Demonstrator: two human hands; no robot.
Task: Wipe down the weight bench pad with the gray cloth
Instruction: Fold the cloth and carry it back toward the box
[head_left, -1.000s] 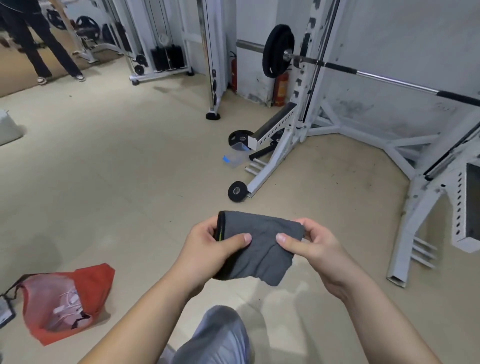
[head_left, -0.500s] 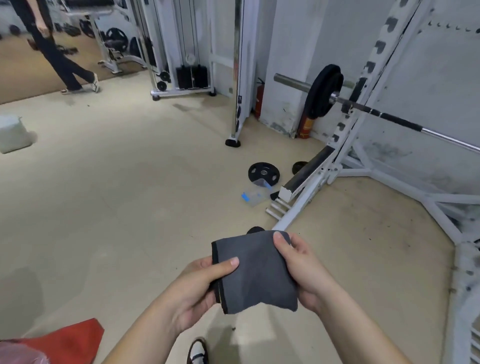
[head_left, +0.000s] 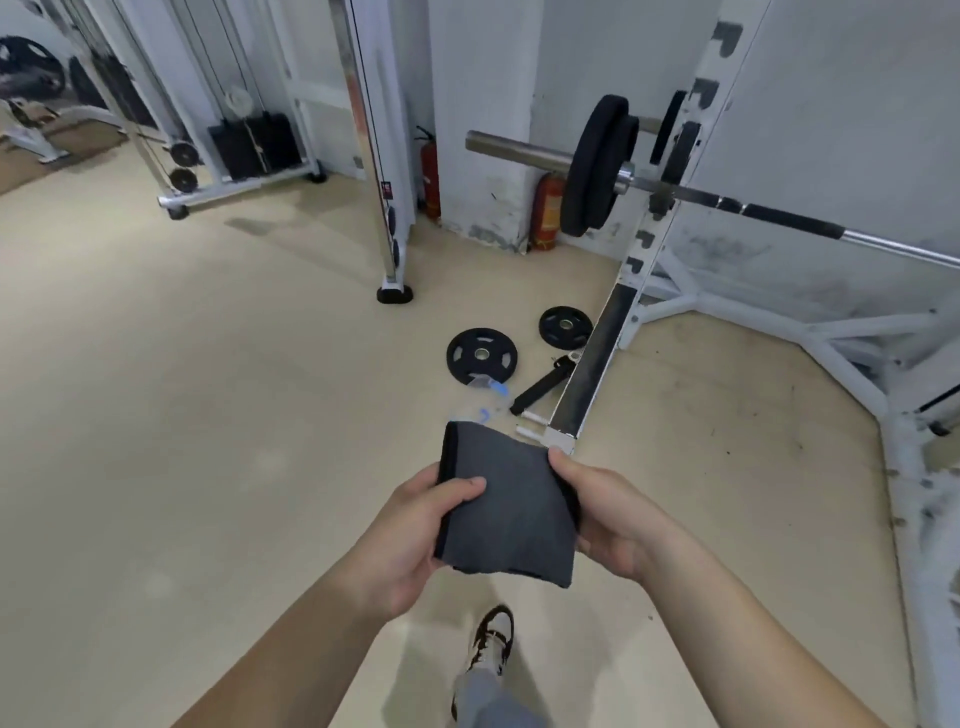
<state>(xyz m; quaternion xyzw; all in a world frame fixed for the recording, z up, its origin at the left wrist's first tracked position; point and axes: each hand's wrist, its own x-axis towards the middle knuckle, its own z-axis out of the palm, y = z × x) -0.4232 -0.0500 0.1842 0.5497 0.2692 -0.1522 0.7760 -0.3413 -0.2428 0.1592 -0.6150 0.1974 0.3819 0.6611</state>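
A shoe (head_left: 491, 642) with a gray trouser leg above it stood on the beige floor (head_left: 182, 415) at the bottom edge, partly cut off. Above it, both forearms reached forward. The left hand (head_left: 415, 535) held the gray cloth (head_left: 506, 506) by its left edge, thumb laid across the front face; the right hand (head_left: 608, 514) gripped the right edge, thumb tip at the upper corner. The cloth was folded into a rough rectangle and hung in the air over the floor, touching nothing else. No writing showed on it.

Just beyond the cloth lay a clear plastic item with blue parts (head_left: 485, 402), blurred and partly hidden by the cloth's top edge. Beside it lay a black handle (head_left: 540, 387) and two black weight plates (head_left: 481, 356) flat on the floor; any lettering on them was too small to read. The white rack (head_left: 644, 249) rose to the right, its foot ending near the right thumb, carrying a barbell (head_left: 779, 215) loaded with black plates; the bar ran out of view at the right edge.

Further back, two red fire extinguishers (head_left: 545, 210) stood against a scuffed white pillar, labels unreadable. A cable machine (head_left: 249, 140) stood at far left. No weight bench pad could be made out.
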